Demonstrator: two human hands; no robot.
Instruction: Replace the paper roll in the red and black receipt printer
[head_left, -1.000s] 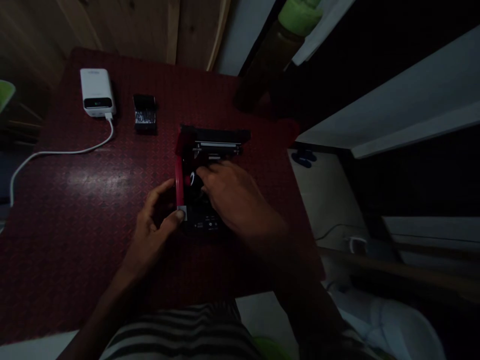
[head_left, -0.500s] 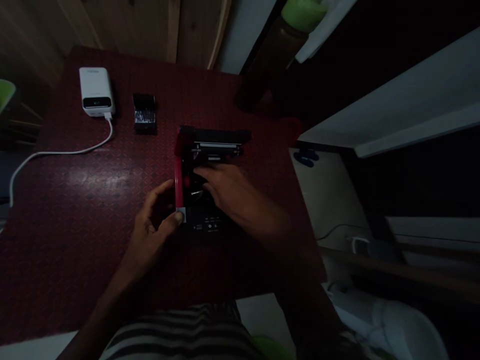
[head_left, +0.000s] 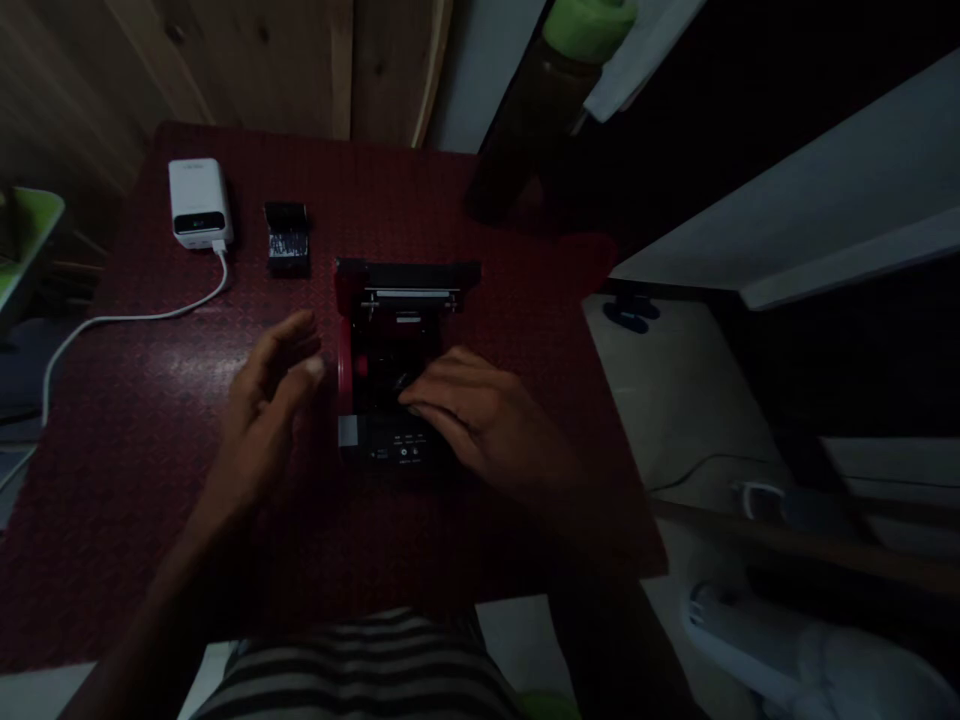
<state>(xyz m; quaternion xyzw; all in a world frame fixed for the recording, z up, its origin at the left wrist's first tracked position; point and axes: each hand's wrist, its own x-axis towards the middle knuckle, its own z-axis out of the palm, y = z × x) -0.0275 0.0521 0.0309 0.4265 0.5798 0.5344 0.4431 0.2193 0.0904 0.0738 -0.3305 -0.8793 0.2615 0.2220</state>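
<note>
A small black and red device [head_left: 397, 440] with its lid [head_left: 409, 275] raised stands on the table; it looks like a label or receipt printer. Over its dark inner bay, my right hand [head_left: 476, 405] has thumb and fingers pressed together at the front edge. Something small and shiny shows at those fingertips, too dark to name. My left hand [head_left: 262, 390] is just left of the device, apart from it, fingers curved and separate from the thumb, holding nothing. A black roll-like piece [head_left: 288, 240] lies behind and to the left.
On the dark red patterned table [head_left: 187, 480], a white power bank [head_left: 198, 200] with a plugged-in white cable [head_left: 150, 317] lies at the back left. A tall bottle [head_left: 555, 95] with a green cap rises at the back right. Slippers [head_left: 626, 315] are on the floor.
My left hand has let go of the device's left front corner and drawn away left. My right hand has shifted from deep inside the bay towards its front edge.
</note>
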